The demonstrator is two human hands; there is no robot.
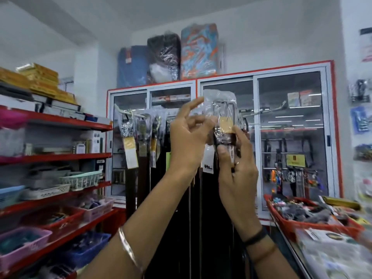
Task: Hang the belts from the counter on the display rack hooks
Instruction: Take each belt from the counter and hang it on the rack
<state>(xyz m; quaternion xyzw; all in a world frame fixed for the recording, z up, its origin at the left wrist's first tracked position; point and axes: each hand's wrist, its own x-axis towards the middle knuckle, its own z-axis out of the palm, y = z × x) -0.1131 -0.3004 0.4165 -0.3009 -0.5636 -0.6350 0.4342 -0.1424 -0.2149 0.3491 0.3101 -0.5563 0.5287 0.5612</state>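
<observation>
A small shop: packaged dark belts (pixel 141 141) are hanging behind the hands, red metal shelves (pixel 60 157) standing to their left.

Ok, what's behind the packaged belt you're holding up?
Behind the packaged belt are glass cabinet doors and a rail of hanging belts. Both hands, left hand and right hand, cover the hooks there.

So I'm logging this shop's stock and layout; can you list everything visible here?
Packaged belt: one, dark with yellow tag, clear wrap, held up centre.
Hanging belts: several, brown and black, on rack in front of the cabinet.
Glass cabinet: one, red-trimmed, back wall.
Wrapped bundles: three, blue, black, orange-patterned, atop cabinet.
Shelves: red, left, holding baskets and boxes.
Red tray: one, right counter, full of small goods.
Left hand: touches the wrap.
Right hand: grips the belt.
</observation>
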